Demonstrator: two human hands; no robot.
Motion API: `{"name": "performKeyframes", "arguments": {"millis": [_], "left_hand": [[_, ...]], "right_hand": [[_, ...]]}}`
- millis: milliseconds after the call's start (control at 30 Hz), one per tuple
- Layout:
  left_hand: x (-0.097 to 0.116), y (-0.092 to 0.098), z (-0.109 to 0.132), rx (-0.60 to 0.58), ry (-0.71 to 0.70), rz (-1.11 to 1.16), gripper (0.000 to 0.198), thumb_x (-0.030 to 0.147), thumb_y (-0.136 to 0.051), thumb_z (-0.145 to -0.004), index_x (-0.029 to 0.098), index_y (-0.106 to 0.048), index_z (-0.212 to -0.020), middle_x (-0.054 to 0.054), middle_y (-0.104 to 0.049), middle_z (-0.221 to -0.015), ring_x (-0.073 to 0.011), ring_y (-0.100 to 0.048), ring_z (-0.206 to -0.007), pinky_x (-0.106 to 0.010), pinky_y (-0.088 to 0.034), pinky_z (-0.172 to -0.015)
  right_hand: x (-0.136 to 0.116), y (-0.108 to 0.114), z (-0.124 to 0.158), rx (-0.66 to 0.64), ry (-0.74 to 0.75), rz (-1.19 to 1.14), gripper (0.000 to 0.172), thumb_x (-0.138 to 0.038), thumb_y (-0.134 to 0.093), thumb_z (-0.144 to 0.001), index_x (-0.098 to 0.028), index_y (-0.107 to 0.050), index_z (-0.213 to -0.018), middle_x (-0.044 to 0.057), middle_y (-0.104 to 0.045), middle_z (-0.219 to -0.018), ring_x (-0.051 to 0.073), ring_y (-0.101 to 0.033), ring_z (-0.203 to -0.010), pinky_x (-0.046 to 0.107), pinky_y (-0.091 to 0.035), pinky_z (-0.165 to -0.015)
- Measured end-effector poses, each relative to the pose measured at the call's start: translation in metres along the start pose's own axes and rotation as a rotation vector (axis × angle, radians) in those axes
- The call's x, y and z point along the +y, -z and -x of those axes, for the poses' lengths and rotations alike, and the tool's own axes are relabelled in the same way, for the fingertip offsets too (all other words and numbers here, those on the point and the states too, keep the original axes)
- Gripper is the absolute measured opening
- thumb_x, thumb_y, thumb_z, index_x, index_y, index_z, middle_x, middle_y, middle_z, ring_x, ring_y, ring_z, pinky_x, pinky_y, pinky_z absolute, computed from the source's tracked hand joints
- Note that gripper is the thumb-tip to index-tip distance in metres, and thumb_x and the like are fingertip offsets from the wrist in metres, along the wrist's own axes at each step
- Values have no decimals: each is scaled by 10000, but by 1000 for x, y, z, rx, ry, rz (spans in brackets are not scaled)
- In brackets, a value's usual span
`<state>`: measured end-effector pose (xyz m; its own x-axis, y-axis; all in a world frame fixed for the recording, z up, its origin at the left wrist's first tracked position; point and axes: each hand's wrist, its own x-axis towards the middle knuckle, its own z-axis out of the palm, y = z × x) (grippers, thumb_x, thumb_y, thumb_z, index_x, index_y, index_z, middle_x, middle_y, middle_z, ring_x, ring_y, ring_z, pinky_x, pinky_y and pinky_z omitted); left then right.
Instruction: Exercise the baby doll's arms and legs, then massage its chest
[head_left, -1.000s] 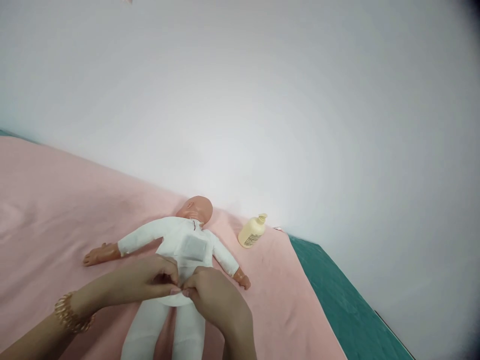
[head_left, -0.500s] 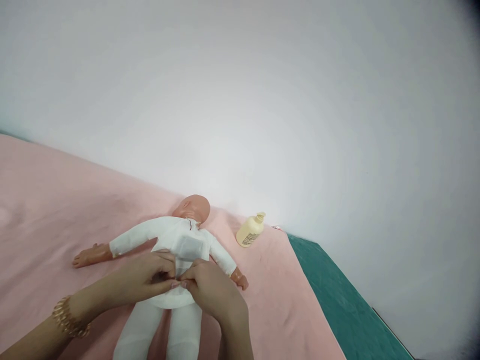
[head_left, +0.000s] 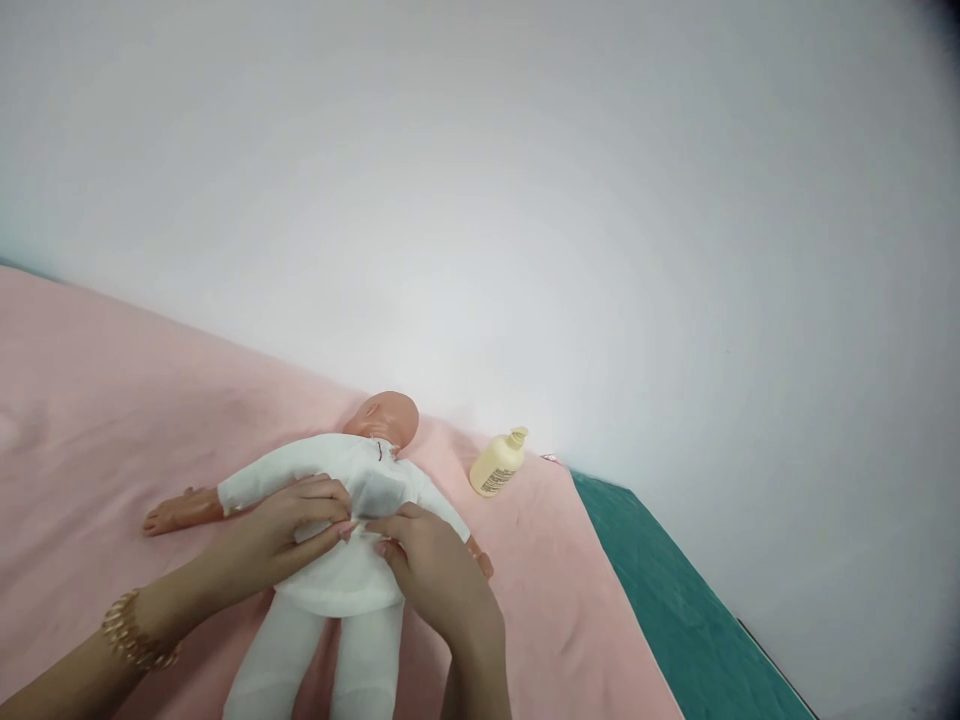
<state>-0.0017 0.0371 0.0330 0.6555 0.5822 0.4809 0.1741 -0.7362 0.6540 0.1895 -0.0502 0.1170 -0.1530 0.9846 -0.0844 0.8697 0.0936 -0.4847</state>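
A baby doll (head_left: pixel 341 585) in a white suit lies on its back on a pink cloth (head_left: pixel 90 400), head toward the wall. My left hand (head_left: pixel 289 530), with a gold bracelet at the wrist, rests on the doll's belly with its fingertips pinched on the suit's front. My right hand (head_left: pixel 427 560) meets it from the right, and its fingertips also pinch the white fabric at the middle of the chest. A square patch (head_left: pixel 379 490) shows on the suit just above my fingers.
A cream pump bottle (head_left: pixel 496 466) lies on the pink cloth to the right of the doll's head. A white wall rises behind. A teal surface (head_left: pixel 675 610) shows past the cloth's right edge.
Both hands have moved up the doll's front, from the lower belly to the middle of the chest. The doll has shifted slightly to the left.
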Motion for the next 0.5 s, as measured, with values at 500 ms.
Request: {"name": "performKeyframes", "arguments": {"millis": [500], "left_hand": [[-16,-8,0,-52,8,-121,384,364,-364,-1046,194,-650,-855,-26,-668,-906,-197,-598,-875,-329,-424,-885]], "right_hand": [[4,-3,-8,-39,-23,-47,375,-127,-478,-942,-259,-761,-1150,54,-699,-1147,194,-631,-1040,290,-427,-845]]}}
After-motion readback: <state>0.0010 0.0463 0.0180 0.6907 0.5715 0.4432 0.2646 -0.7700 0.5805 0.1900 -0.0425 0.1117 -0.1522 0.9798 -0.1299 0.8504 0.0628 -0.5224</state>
